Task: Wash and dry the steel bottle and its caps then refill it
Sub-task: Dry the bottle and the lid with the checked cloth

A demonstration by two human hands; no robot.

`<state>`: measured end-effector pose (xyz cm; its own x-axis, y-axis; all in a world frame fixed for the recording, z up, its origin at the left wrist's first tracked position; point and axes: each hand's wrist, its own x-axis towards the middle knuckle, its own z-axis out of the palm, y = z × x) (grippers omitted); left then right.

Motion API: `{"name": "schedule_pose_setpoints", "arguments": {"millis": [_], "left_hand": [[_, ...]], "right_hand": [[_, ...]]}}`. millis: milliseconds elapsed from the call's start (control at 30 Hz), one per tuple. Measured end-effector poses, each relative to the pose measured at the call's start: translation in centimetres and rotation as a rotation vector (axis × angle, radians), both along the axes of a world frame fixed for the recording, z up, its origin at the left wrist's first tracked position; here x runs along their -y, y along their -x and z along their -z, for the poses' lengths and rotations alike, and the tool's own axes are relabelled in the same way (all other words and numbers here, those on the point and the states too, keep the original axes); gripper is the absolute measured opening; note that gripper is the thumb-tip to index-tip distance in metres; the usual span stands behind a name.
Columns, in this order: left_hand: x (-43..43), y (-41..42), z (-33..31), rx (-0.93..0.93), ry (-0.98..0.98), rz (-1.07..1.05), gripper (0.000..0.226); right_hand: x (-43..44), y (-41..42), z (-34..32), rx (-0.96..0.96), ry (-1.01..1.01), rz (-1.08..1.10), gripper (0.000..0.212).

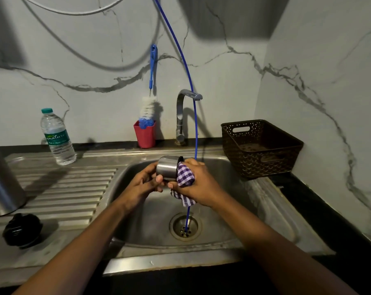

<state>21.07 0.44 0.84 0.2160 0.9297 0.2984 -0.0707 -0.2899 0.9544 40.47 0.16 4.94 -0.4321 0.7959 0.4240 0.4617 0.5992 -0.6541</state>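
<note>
Over the sink basin (220,222) my left hand (141,185) grips a steel cup-shaped cap (167,168), lying on its side with its mouth to the right. My right hand (196,186) holds a purple-and-white checked cloth (185,176) pushed into the cap's mouth, with a corner hanging below. The steel bottle (1,182) stands at the far left on the drainboard, cut off by the frame edge. A black inner cap (22,229) lies on the counter in front of it.
A clear plastic water bottle (57,137) stands at the back left. A red cup (145,135) holds a blue bottle brush. The tap (183,116) sits behind the basin; a thin blue tube (194,128) hangs down to the drain. A brown basket (260,145) is at right.
</note>
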Motion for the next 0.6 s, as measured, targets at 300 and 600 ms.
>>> {"name": "schedule_pose_setpoints", "arguments": {"millis": [300,600], "left_hand": [[-0.2,0.1,-0.1,-0.097,0.130,0.008,0.067],[0.1,-0.4,0.2,-0.236,0.014,-0.047,0.077]], "right_hand": [[-1.3,-0.3,0.9,0.620,-0.625,-0.029,0.046],[-1.4,-0.1,1.6,0.103,-0.160,0.020,0.045]]}}
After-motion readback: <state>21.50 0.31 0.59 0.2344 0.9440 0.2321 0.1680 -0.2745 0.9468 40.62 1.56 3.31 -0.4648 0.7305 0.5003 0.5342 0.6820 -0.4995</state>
